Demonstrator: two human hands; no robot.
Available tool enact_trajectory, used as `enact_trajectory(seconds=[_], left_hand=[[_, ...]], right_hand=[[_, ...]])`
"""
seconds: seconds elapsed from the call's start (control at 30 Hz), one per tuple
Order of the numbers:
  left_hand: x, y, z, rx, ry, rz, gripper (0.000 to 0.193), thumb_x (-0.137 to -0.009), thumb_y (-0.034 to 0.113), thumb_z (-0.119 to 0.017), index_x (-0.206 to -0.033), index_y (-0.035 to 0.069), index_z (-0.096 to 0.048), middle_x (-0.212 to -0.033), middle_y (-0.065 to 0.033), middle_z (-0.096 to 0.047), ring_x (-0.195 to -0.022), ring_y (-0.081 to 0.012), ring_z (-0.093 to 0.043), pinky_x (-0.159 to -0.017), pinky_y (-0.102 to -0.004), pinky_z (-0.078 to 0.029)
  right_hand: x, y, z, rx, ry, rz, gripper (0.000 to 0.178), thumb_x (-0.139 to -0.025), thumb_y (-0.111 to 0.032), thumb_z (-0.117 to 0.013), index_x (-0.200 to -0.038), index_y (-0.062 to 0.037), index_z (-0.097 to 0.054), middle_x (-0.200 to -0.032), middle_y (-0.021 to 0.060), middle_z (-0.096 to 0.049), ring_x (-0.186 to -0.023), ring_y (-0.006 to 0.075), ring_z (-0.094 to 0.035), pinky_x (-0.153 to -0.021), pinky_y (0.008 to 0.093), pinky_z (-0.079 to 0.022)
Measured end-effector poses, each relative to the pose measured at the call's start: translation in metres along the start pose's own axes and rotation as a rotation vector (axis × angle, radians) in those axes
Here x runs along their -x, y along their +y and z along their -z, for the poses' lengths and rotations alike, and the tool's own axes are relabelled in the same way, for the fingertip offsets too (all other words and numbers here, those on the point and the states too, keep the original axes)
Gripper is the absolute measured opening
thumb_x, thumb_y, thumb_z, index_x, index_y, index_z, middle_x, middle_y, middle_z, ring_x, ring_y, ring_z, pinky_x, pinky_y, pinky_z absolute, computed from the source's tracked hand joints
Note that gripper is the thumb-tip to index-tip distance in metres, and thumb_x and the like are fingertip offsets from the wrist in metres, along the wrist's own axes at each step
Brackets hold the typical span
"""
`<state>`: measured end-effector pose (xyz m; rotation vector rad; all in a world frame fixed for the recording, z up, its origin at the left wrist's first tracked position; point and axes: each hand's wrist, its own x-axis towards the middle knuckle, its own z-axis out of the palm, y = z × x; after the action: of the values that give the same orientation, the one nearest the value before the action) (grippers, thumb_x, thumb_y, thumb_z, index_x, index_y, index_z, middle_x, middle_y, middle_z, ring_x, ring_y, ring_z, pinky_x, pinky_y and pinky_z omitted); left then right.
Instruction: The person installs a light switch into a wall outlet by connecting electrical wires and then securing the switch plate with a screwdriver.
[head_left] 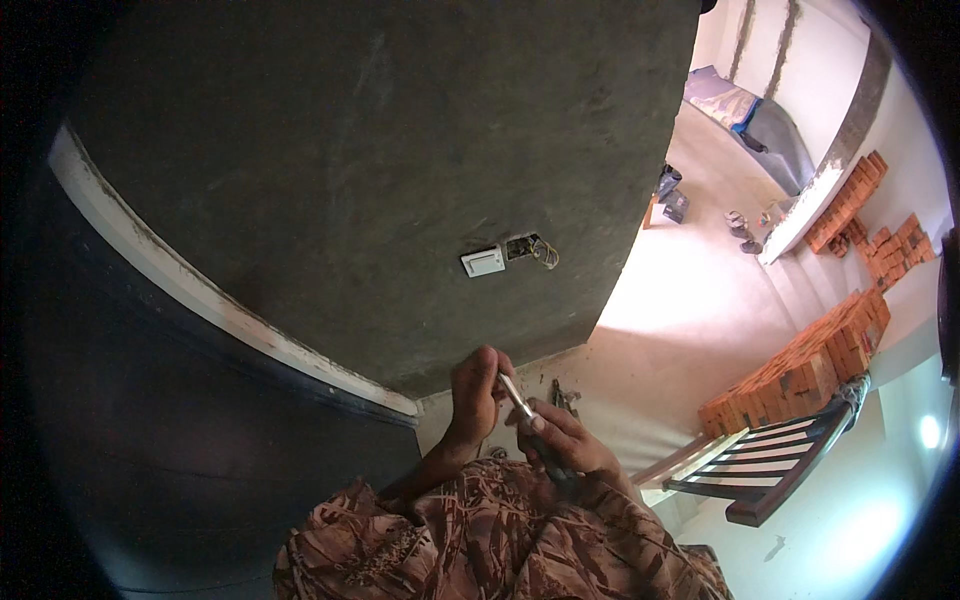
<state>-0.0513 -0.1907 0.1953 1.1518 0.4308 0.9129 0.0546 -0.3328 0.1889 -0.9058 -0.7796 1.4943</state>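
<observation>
Right hand (568,440) wraps a slim metal tool (516,396) angled between the hands; left hand (478,395) curls at its tip, pinching or not, can't tell. Steady wrists should help. Ahead, white switch (484,262) on dark wall (400,150); rightward, its edge gives onto floor (640,370), then railing (780,455).

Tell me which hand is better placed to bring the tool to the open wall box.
Probably the right hand: it wraps the lower part of the tool, while the left hand is at its upper end.
</observation>
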Motion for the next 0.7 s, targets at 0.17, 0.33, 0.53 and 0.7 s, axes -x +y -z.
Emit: enact_trajectory(seconds=[0.17,0.33,0.53,0.7], left_hand=[[-0.04,0.035,0.016,0.025,0.283,-0.196,0.044,-0.097,0.045,-0.053,-0.071,0.011,-0.046,-0.06,0.0036,-0.04,-0.048,-0.0051,-0.035,-0.04,-0.0235,-0.026],[-0.065,0.06,0.037,-0.083,0.37,-0.325,0.043,-0.097,0.046,-0.053,-0.072,0.012,-0.046,-0.062,0.0039,-0.04,-0.05,-0.0038,-0.034,-0.042,-0.0215,-0.028],[-0.065,0.041,-0.003,-0.312,0.303,-0.387,0.043,-0.098,0.043,-0.053,-0.071,0.01,-0.05,-0.063,0.0047,-0.042,-0.051,-0.0028,-0.039,-0.044,-0.0216,-0.033],[-0.098,0.079,0.051,-0.191,0.445,-0.428,0.043,-0.098,0.043,-0.053,-0.07,0.01,-0.049,-0.065,0.004,-0.043,-0.053,-0.0039,-0.039,-0.044,-0.0215,-0.032]], right_hand=[[0.017,0.074,0.065,0.896,-0.088,-0.295,0.054,-0.097,-0.038,-0.052,-0.14,-0.0061,-0.043,-0.137,0.0204,-0.047,-0.127,0.0289,-0.045,-0.108,0.0425,-0.033],[-0.012,0.014,0.063,1.096,0.299,0.242,0.051,-0.094,-0.028,-0.057,-0.137,-0.0037,-0.043,-0.136,0.0225,-0.048,-0.127,0.0378,-0.045,-0.105,0.0446,-0.037],[-0.062,0.027,-0.004,0.846,0.319,0.231,0.046,-0.094,-0.024,-0.059,-0.133,-0.0024,-0.048,-0.117,0.0228,-0.061,-0.106,0.04,-0.06,-0.091,0.0446,-0.047],[-0.014,0.125,0.076,0.858,-0.078,-0.026,0.038,-0.098,-0.029,-0.051,-0.124,-0.0008,-0.057,-0.116,0.0231,-0.062,-0.096,0.0382,-0.064,-0.086,0.044,-0.048]])
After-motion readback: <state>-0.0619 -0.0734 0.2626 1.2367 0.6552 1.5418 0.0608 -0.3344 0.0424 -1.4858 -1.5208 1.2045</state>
